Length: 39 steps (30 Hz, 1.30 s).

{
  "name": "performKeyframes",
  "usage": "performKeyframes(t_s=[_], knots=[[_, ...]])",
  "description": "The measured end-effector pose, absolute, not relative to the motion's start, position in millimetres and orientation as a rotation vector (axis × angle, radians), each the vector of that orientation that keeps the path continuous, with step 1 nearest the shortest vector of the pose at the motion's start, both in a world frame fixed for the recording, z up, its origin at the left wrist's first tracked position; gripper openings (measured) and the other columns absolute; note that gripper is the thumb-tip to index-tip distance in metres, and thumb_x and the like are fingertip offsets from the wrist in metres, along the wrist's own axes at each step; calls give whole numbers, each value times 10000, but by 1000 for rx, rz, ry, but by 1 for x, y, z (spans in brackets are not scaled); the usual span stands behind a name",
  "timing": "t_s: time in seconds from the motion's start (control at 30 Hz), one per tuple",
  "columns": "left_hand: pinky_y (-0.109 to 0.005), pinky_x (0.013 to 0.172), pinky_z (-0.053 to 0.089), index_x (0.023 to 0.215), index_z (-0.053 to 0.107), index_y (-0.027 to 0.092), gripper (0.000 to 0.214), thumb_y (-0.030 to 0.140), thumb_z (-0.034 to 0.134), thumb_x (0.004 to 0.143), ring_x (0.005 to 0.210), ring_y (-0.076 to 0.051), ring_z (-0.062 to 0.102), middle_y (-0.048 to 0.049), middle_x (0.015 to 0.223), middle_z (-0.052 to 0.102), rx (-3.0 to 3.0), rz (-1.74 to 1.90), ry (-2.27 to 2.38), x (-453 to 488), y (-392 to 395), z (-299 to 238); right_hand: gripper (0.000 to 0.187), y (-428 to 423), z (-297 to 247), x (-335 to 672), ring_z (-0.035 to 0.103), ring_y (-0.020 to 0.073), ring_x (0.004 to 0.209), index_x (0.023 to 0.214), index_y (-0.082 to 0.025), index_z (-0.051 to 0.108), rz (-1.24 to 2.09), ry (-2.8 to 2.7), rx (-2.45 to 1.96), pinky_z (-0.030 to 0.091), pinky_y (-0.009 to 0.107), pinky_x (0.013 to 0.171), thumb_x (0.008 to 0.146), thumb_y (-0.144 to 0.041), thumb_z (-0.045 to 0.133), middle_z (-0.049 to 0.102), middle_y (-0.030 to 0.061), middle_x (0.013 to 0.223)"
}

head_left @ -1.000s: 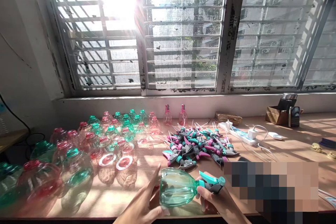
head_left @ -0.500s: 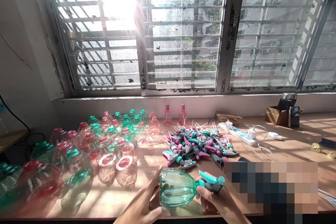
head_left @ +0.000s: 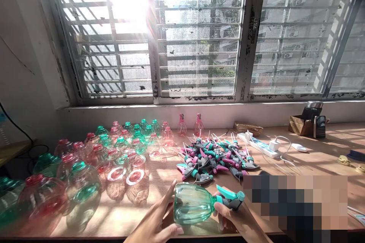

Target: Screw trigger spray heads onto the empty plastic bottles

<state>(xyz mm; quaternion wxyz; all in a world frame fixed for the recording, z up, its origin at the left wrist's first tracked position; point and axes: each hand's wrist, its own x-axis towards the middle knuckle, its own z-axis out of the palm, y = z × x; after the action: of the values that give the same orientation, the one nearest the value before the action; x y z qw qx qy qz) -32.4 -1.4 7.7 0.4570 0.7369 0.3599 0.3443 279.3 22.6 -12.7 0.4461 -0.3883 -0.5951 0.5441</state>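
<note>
Green spray bottle held sideways at near side of table, left hand fingers cupping base, right hand gripping neck; presumably light, thin-walled, slick, best held at base and collar.

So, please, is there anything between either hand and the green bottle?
Nothing visible: the left hand holds the green bottle at its base, the right hand at its neck. The pile of spray heads lies beyond them, not between.
</note>
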Motion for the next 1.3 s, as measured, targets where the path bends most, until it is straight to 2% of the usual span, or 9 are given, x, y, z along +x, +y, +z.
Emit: performKeyframes(t_s=[0.17,0.27,0.4,0.6,0.8,0.9,1.07,1.17,1.3], knots=[[-521,1239,364,1663,100,395,957,516,715,940,1517,-391,410,-57,1677,433,1823,845,886,-34,1,9,539,18,-6,279,607,158,472,776,-180,731,1363,-1425,-960,430,273,507,798,-718,756,657,-11,546],[-490,1215,410,1656,2,406,967,502,679,972,1486,-366,465,-63,1662,453,1831,834,852,-31,-1,13,536,17,-7,280,602,161,507,747,-176,728,1332,-1442,-951,456,287,556,856,-701,711,655,-1,535],[-452,1197,444,1628,-120,429,942,472,605,1028,1470,-325,497,-66,1656,454,1821,817,821,-28,-3,13,572,20,-13,280,601,161,496,779,-184,712,1342,-1460,-953,456,291,533,821,-754,703,680,6,594],[-512,1266,316,1661,83,399,947,525,700,954,1562,-373,327,-51,1703,387,1871,847,891,-34,-1,8,582,22,-12,276,591,155,439,914,-204,691,1336,-1416,-958,445,275,486,738,-750,785,655,-32,571],[-473,1208,430,1647,-23,433,954,518,659,985,1484,-363,473,-48,1694,402,1842,850,859,-30,-1,11,529,17,-8,278,607,159,488,901,-166,739,1306,-1438,-956,459,289,535,850,-693,720,696,7,613],[-455,1192,454,1632,-70,464,910,514,604,1022,1474,-342,492,-46,1683,417,1837,846,868,-28,-3,12,521,17,-9,279,613,161,506,899,-167,739,1336,-1438,-920,465,293,551,847,-686,728,708,13,642],[-508,1268,318,1643,67,471,948,553,706,947,1539,-353,385,-23,1694,398,1768,879,791,-28,-1,11,542,18,-10,278,585,161,481,788,-189,729,1338,-1443,-949,429,284,513,810,-730,726,666,1,575],[-518,1259,330,1649,151,439,923,555,723,933,1532,-363,394,-47,1667,444,1678,878,754,-29,0,10,570,15,-7,277,582,171,495,685,-195,709,1327,-1468,-980,417,293,519,815,-750,704,639,4,541],[-492,1228,378,1665,82,390,957,495,718,957,1444,-351,511,-89,1587,543,1704,850,793,-30,0,12,528,12,-4,278,598,172,500,843,-186,719,1341,-1413,-934,443,298,554,831,-713,727,644,-17,540]])
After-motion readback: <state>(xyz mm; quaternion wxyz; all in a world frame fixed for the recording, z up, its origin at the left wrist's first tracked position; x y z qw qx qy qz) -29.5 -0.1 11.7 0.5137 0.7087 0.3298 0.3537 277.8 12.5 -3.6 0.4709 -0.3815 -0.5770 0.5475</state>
